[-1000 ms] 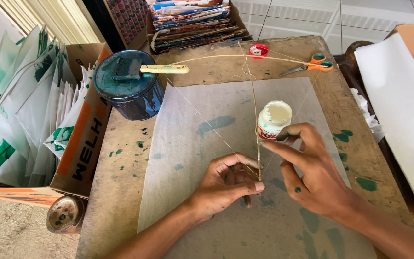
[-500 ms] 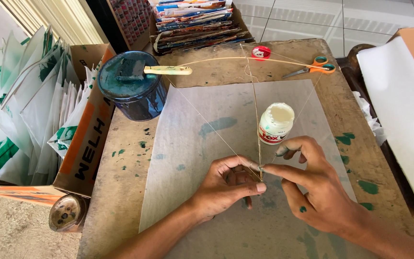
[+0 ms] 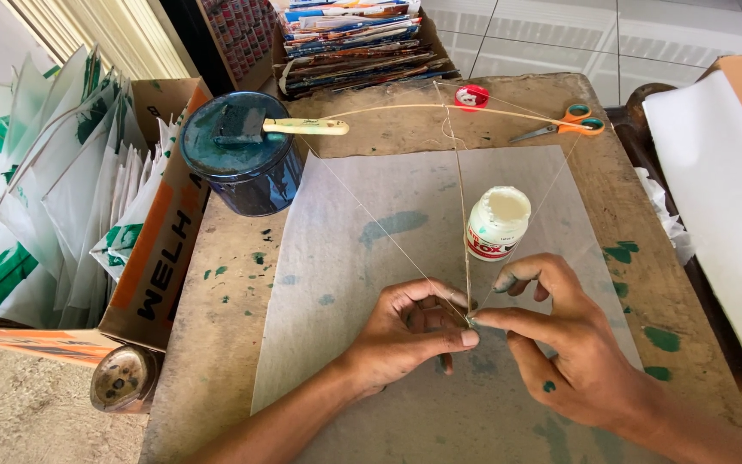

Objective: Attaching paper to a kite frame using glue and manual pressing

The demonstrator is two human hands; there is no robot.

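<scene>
Across the middle of the frame spreads a worn wooden table (image 3: 216, 344) flecked with green paint, and on it lies a large sheet of translucent whitish paper (image 3: 371, 283). At the left edge, an open cardboard box (image 3: 161, 249) holds a stack of white-and-green paper kites (image 3: 53, 189). At the right edge hangs a broad white sheet (image 3: 723, 198). Along the top centre sits a pile of colourful magazines (image 3: 354, 39). Upper left of centre stands a dark blue round tin (image 3: 242, 163) with a wooden-handled brush (image 3: 281, 126) lying across its lid. A thin bent stick frame (image 3: 461, 198), strung with fine thread, lies over the paper, its spine running down to the hands. Just right of the spine stands a small white glue bottle (image 3: 497, 223).

Lower centre, the left hand (image 3: 410, 331) is curled, thumb and forefinger pinched on the bottom of the frame. The right hand (image 3: 568, 352) meets it there, its thumb and forefinger closed on the same spot, the other fingers loosely spread. Orange-handled scissors (image 3: 564, 125) and a small red spool (image 3: 471, 96) lie at the upper right.
</scene>
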